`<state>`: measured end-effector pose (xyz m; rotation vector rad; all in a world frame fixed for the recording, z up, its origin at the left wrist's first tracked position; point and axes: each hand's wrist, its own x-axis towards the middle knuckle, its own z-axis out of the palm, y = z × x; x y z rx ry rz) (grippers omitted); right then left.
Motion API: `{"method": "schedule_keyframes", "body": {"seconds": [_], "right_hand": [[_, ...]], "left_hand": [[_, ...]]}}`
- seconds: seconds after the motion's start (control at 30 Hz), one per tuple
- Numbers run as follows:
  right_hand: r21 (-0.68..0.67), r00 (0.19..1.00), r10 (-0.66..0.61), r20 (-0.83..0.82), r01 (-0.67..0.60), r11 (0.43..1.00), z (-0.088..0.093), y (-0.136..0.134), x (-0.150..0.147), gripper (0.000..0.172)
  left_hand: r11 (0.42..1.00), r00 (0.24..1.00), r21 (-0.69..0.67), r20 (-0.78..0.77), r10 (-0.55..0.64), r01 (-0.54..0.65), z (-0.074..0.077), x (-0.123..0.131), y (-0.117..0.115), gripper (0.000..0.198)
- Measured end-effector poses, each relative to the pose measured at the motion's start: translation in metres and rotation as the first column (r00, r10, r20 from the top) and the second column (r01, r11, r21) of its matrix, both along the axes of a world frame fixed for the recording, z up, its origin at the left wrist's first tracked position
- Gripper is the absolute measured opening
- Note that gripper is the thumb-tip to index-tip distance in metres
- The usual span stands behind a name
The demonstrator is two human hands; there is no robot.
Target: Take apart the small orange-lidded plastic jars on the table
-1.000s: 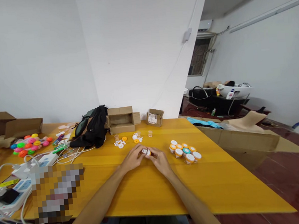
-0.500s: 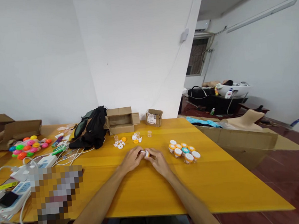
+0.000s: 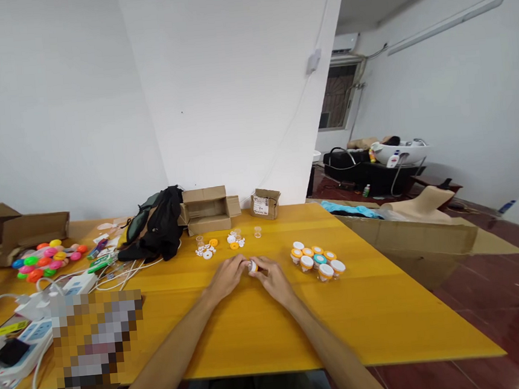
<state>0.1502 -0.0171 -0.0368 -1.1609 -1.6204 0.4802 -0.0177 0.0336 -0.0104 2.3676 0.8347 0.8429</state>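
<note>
Both of my hands meet over the yellow table [image 3: 388, 310], pinching one small jar [image 3: 252, 267] with a white cap and orange band between them. My left hand [image 3: 225, 278] holds it from the left, my right hand [image 3: 273, 280] from the right, fingers curled. A cluster of several capped small jars [image 3: 317, 260] stands just right of my right hand. Loose white and orange caps and clear little cups [image 3: 221, 243] lie beyond my hands.
A black bag [image 3: 160, 224], open cardboard boxes [image 3: 207, 208] and a small labelled box [image 3: 264, 204] line the far edge. Bright plastic balls [image 3: 42, 259], power strips and cables [image 3: 28, 311] crowd the left. A large cardboard sheet [image 3: 417, 235] lies off the table's right side.
My hands stay together on the small jar, turning it slightly; its label no longer shows. The camera view has drifted a little.
</note>
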Motion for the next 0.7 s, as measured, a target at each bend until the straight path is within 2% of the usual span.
{"method": "schedule_keyframes", "body": {"seconds": [0.13,0.33,0.47,0.6,0.7], "right_hand": [[-0.002,1.0,-0.008,-0.007,0.008,1.0,0.0,0.001,0.0,0.029],[-0.015,0.999,0.004,-0.034,-0.004,1.0,-0.002,0.003,0.002,0.024],[-0.042,0.998,-0.066,-0.011,0.066,0.997,-0.004,0.004,0.003,0.022],[-0.032,0.989,-0.15,0.015,0.151,0.988,-0.006,0.005,0.002,0.022],[-0.044,0.98,-0.196,-0.038,0.194,0.98,-0.008,0.008,0.003,0.021]], "left_hand": [[0.999,0.999,-0.007,0.0,0.041,-0.041,0.002,0.0,-0.002,0.027],[0.996,0.996,-0.014,0.034,-0.086,0.086,0.002,0.002,-0.007,0.018],[0.998,0.999,0.047,-0.016,-0.034,0.035,-0.003,0.005,-0.007,0.017],[0.996,0.999,0.082,-0.039,0.022,-0.018,0.0,0.005,-0.01,0.022],[0.997,0.999,0.074,-0.036,-0.014,0.017,0.005,0.002,-0.013,0.015]]}}
